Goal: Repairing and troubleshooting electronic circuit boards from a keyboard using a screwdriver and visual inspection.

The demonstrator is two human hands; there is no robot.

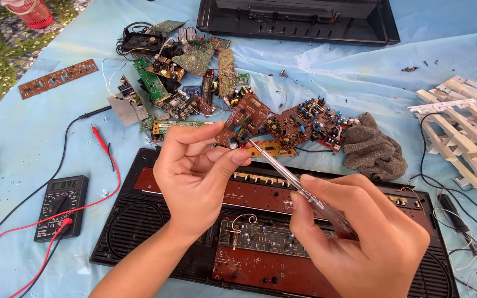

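— What's the left hand [197, 171] got?
— Fingers pinched on a small brown circuit board [244, 120], above the opened keyboard case [139, 232].
— The right hand [360, 232]?
— Closed around a screwdriver [288, 179], tip touching that board.

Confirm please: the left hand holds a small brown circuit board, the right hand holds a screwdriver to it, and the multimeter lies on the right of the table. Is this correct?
Not quite. The head view shows the multimeter on the left of the table, not the right. The left hand does hold the board, and the right hand the screwdriver.

Left hand [194, 171] pinches small board [244, 118]; right hand's [354, 232] screwdriver [282, 172] seemingly touches it.
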